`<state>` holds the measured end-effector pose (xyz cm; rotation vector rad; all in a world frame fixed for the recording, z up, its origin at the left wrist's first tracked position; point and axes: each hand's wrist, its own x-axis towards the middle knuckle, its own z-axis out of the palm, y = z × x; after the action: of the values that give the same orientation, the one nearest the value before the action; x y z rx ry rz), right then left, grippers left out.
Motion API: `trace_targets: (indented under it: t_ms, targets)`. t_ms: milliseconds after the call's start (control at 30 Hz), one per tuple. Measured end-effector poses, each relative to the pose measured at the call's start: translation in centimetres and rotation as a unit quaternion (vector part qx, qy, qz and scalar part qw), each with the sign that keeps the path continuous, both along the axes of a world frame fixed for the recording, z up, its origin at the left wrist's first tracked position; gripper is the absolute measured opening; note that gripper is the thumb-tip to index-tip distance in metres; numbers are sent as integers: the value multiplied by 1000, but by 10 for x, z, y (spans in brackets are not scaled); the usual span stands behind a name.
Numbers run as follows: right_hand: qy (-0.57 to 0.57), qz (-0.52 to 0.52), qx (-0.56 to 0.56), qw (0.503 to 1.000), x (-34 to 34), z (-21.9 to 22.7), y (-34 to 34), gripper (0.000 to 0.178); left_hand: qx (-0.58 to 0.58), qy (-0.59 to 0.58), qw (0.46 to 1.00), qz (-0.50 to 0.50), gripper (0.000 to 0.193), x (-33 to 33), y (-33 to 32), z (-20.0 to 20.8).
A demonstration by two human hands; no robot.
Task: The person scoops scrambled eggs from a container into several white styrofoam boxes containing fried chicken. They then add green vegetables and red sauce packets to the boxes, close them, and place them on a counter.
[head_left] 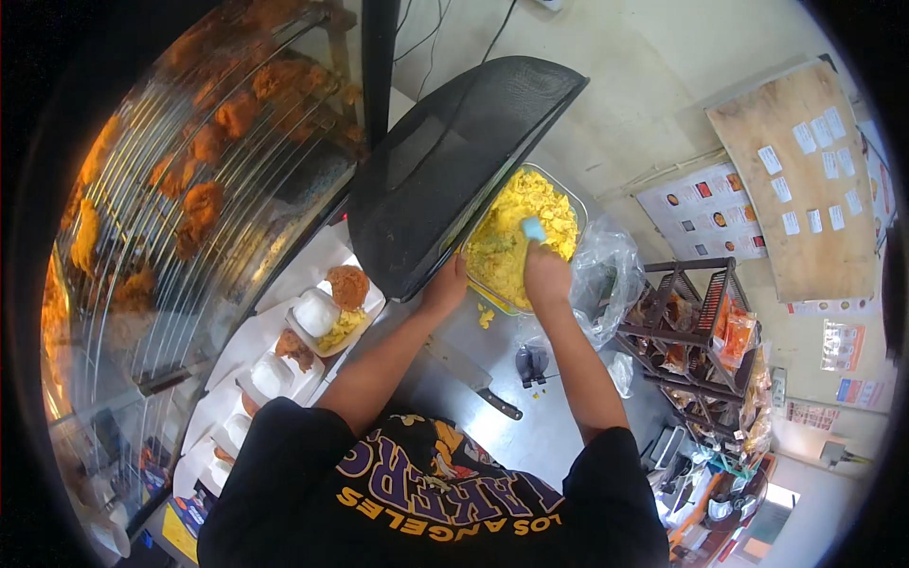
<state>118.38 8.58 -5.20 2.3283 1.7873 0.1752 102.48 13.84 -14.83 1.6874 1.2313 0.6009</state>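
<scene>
A glass-like rectangular dish (579, 210) holds chunky yellow food (516, 222), like scrambled egg. My right hand (547, 276) is closed around a utensil with a pale blue end (533, 229), which shows over the food. The rest of that utensil is hidden. At the dish's near left corner is my left hand (445, 287), beside the lower edge of a black mesh cover (445, 170); its fingers are mostly hidden. The cover stands tilted along the dish's left side. A few yellow crumbs (486, 315) lie on the metal counter (473, 346).
Left of my arm, white takeaway boxes (355, 327) hold white rice, fried pieces and yellow food. A glass case (237, 189) with fried pieces on racks stands farther left. On the counter lies a black-handled knife (499, 404). Clear plastic bags (606, 279) and a brown rack (691, 327) are right.
</scene>
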Motion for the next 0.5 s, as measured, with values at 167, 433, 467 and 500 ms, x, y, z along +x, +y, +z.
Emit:
trace_targets:
  t_ms: [167,433,467,500]
  targets:
    - [31,-44,52,997,4,29,17,13,75,14,997,13,38,4,1,-29]
    - [77,-25,-24,996,6,-8,6,18,101,20,995,-8,38,6,0,-27]
    - [92,-11,-8,996,11,1,11,18,110,21,994,-2,38,5,2,-29]
    - [109,4,6,994,13,23,18,18,119,22,993,6,38,4,4,-32]
